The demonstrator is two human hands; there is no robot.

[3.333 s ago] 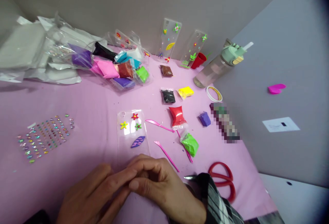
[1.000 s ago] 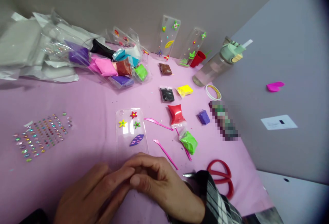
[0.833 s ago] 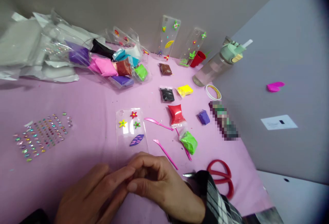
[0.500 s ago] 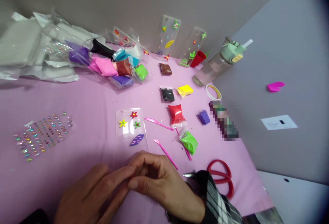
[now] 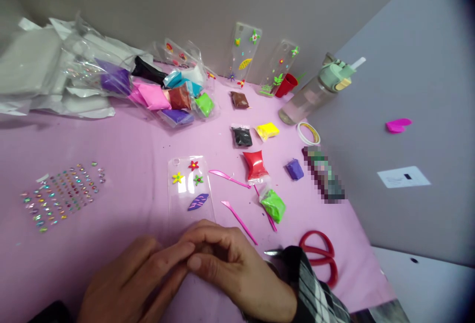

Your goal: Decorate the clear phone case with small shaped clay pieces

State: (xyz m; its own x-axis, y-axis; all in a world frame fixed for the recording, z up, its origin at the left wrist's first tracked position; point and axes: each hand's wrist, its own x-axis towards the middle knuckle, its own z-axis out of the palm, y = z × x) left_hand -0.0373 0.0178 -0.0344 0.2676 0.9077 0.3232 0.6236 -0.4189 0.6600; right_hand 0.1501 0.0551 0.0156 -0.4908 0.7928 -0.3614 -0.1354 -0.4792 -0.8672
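My left hand [image 5: 133, 283] and my right hand [image 5: 230, 263] meet at the near edge of the pink table [image 5: 122, 150], fingertips pressed together over something small that stays hidden. Just beyond them lies a clear phone case [image 5: 190, 192] with red, yellow and green clay flowers and a purple leaf on it. Two pink modelling tools [image 5: 230, 179] [image 5: 239, 222] lie to the right of the case. A red clay packet [image 5: 255, 165] and a green clay packet [image 5: 273, 206] sit beside the tools.
Red scissors [image 5: 321, 258] lie near my right sleeve. A gem sticker sheet [image 5: 63, 195] lies at the left. Bagged clay packets [image 5: 166, 98], two decorated cases [image 5: 245, 53], a water bottle [image 5: 315, 93], a tape roll [image 5: 308, 134], and black, yellow, brown, purple packets fill the back.
My fingers shift slightly against each other at the same spot; nothing else on the table has moved.
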